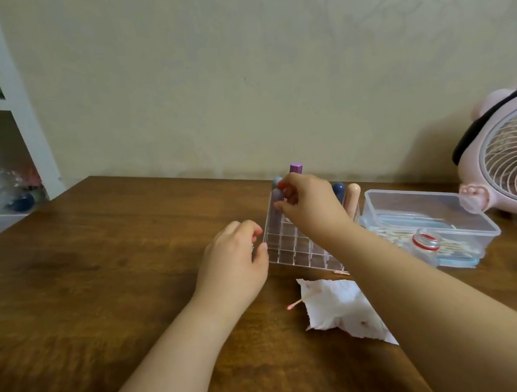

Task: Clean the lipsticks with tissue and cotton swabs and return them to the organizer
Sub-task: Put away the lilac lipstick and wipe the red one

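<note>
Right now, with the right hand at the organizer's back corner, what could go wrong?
1. The right hand pinches a grey-lilac lipstick in a corner cell of the clear organizer; a tilted entry could jam it or knock the neighbouring grey lipstick.
2. The left hand sits at the organizer's edge; whether it braces it is unclear, so the organizer may slide.
3. The right forearm crosses over the stained tissue and may drag it and the used swab.

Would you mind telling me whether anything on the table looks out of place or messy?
A crumpled, red-stained tissue lies loose in front of the organizer, with a pink-tipped cotton swab poking from under its edge.
</note>
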